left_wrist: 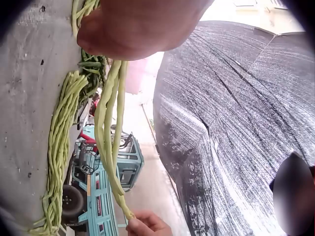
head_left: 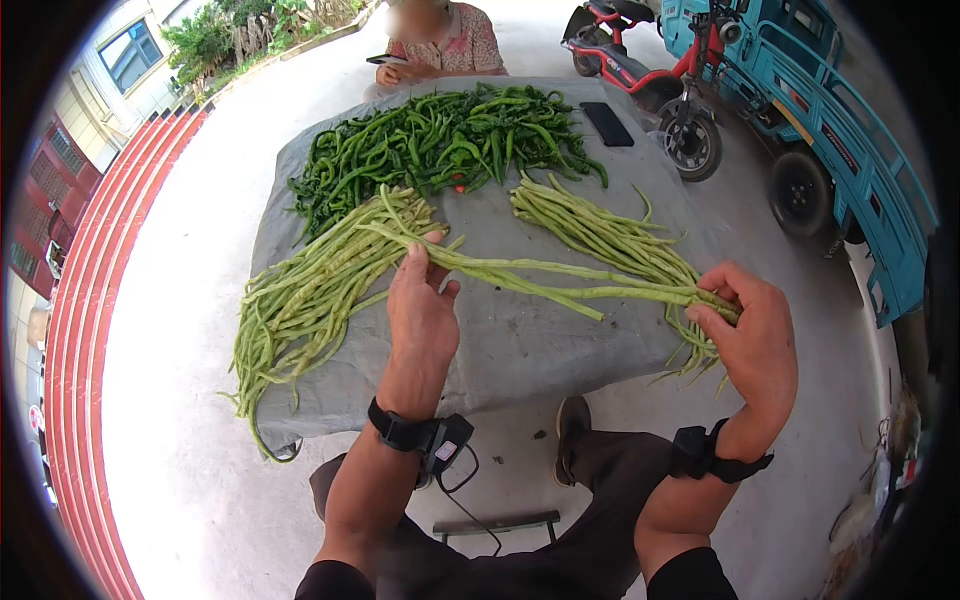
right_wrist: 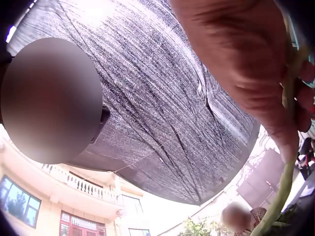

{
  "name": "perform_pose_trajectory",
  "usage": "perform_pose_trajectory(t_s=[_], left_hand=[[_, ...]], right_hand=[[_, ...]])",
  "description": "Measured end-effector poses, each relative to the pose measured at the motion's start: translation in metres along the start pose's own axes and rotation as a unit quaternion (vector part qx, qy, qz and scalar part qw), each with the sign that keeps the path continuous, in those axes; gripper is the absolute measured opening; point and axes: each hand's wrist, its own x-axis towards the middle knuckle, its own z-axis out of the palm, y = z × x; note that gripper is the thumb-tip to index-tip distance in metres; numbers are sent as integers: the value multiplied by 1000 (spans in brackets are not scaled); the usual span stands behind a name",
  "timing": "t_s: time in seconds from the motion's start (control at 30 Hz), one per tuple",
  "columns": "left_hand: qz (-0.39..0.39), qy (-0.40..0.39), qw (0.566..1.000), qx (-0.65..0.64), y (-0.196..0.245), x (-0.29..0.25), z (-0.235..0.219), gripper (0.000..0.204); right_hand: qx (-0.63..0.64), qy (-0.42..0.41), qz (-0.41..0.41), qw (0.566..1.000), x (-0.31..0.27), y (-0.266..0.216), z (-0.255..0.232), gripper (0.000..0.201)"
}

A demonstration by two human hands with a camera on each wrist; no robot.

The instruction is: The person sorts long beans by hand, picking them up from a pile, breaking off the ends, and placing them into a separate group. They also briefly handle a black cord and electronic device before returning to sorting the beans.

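Note:
A few yardlong beans (head_left: 545, 283) stretch between my two hands above the cloth. My left hand (head_left: 422, 318) pinches their left part between thumb and fingers; in the left wrist view these beans hang down from the left hand (left_wrist: 142, 27) towards the right one. My right hand (head_left: 755, 325) grips their other ends with curled fingers, and a bean (right_wrist: 283, 189) runs past its thumb in the right wrist view. A large heap of yardlong beans (head_left: 315, 285) lies left of my left hand. A smaller bundle of them (head_left: 595, 228) reaches from mid-table to behind my right hand.
Green peppers (head_left: 400, 150) cover the far part of the grey cloth-covered table (head_left: 480, 350). A black phone (head_left: 607, 124) lies at the far right. Opposite sits a person (head_left: 450, 45). A red scooter (head_left: 660, 75) and a blue cargo tricycle (head_left: 850, 130) stand to the right.

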Motion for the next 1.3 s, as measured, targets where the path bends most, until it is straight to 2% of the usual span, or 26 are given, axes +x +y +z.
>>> perform_pose_trajectory(t_s=[0.2,0.3,0.4,0.5,0.6,0.7,0.8,0.9,1.0,1.1,1.3], left_hand=[[-116,-73,990,-14,-68,40,41,34],[-160,-77,984,32,-93,50,60,33],[-173,-83,978,81,-119,58,71,31],[-162,-89,973,140,-136,66,78,32],[-158,-82,969,172,-140,69,86,37],[-192,-76,955,211,-133,72,88,42],[-191,-132,924,303,-127,81,79,46],[-198,-133,904,355,-124,94,79,48],[-169,-133,916,339,-121,95,80,50],[-164,-129,924,320,-121,97,79,49],[-161,-99,964,189,-129,100,75,48]], right_hand=[[-70,26,93,993,10,49,-10,23],[-107,74,94,987,20,90,0,23],[-128,133,70,980,26,135,16,22],[-136,106,118,978,33,163,28,23],[-109,29,197,974,38,181,35,25],[-104,48,188,976,38,190,38,25],[-99,66,167,979,39,210,46,26],[-81,59,183,978,41,211,47,25],[-108,73,159,979,40,225,55,25],[-81,71,173,979,38,238,63,26],[-104,68,165,978,32,243,63,28]])
